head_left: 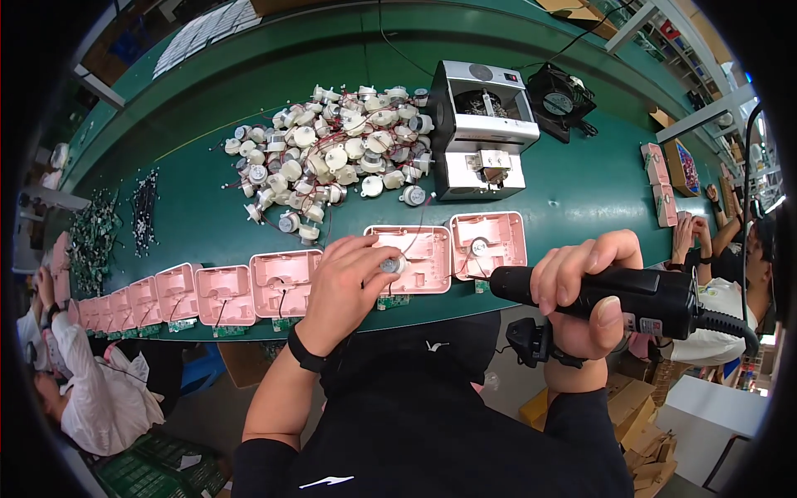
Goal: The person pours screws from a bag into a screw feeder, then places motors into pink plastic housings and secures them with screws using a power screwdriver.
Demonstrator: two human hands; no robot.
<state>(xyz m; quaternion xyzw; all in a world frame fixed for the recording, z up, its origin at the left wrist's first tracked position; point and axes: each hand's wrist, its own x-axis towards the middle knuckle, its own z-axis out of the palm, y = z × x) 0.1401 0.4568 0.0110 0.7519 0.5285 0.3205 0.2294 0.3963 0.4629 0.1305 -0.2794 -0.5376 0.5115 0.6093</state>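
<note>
My left hand (342, 286) is closed, its thumb and fingertips on a small round motor (393, 265) inside an open pink plastic housing (433, 259). A thin wire rises from that housing. Wrapped in the fingers of my right hand (581, 286) is a black electric screwdriver (643, 290), held level above the bench edge with its nose toward the left. The screwdriver's bit cannot be made out. Just beyond its nose lies another pink housing (506, 228), with a round motor (479, 246) seated in it. Green circuit boards (393, 302) show at the housings' near edges.
More pink housings (224, 286) run in a row leftward. Behind them a large heap of white gear motors (332, 149) covers the green bench. A screw feeder (484, 124) and a small black fan (560, 101) stand at the back. Co-workers (100, 382) sit at both sides.
</note>
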